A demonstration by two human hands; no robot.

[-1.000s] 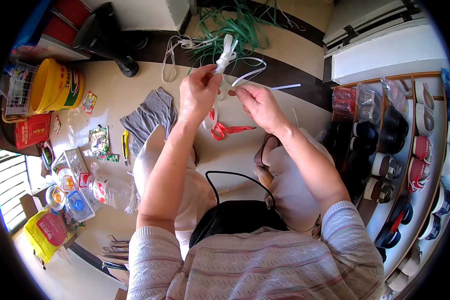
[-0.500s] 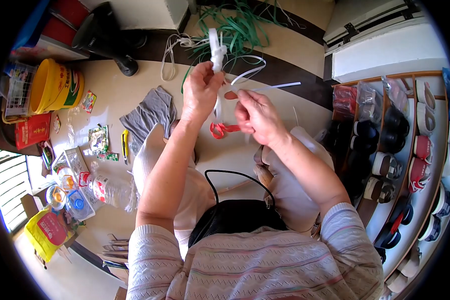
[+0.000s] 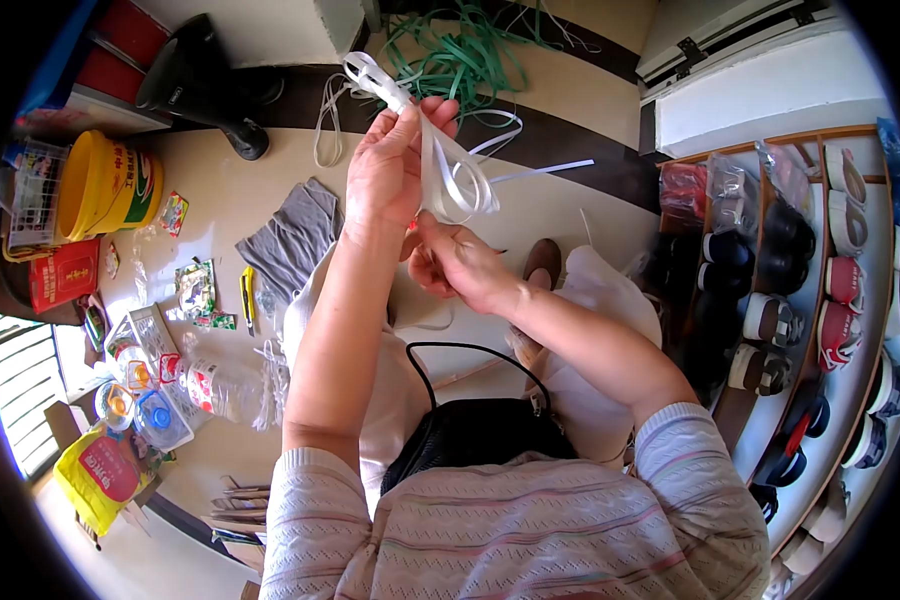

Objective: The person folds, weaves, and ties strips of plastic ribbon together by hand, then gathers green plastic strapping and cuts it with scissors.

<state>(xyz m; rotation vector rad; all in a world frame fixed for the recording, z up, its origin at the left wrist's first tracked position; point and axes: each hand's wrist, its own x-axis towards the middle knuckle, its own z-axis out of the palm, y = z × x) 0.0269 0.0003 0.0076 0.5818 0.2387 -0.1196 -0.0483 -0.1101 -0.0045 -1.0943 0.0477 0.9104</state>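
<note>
A looped bundle of flat white plastic strap (image 3: pixel 462 185) is pinched in my left hand (image 3: pixel 390 165), with a knotted or folded upper end (image 3: pixel 372 78) sticking out past the thumb. Its loops hang to the right of that hand, and one loose end (image 3: pixel 560 167) reaches further right. Just below the loops is my right hand (image 3: pixel 462 265), its fingers curled closed. A small bit of red strip (image 3: pixel 413 226) shows at its fingertips; most of that strip is hidden.
Green strapping (image 3: pixel 460 60) lies tangled on the floor ahead. On the left are a grey cloth (image 3: pixel 295 235), a yellow utility knife (image 3: pixel 248 298), a yellow bucket (image 3: pixel 110 190) and plastic bottles (image 3: pixel 215 390). A shoe rack (image 3: pixel 815 290) stands at right; a black bag (image 3: pixel 470 435) is at my lap.
The white bundle has tilted and its loops now spread out to the right. My right hand has moved down and left, and the red strip, hanging visibly before, is mostly out of sight.
</note>
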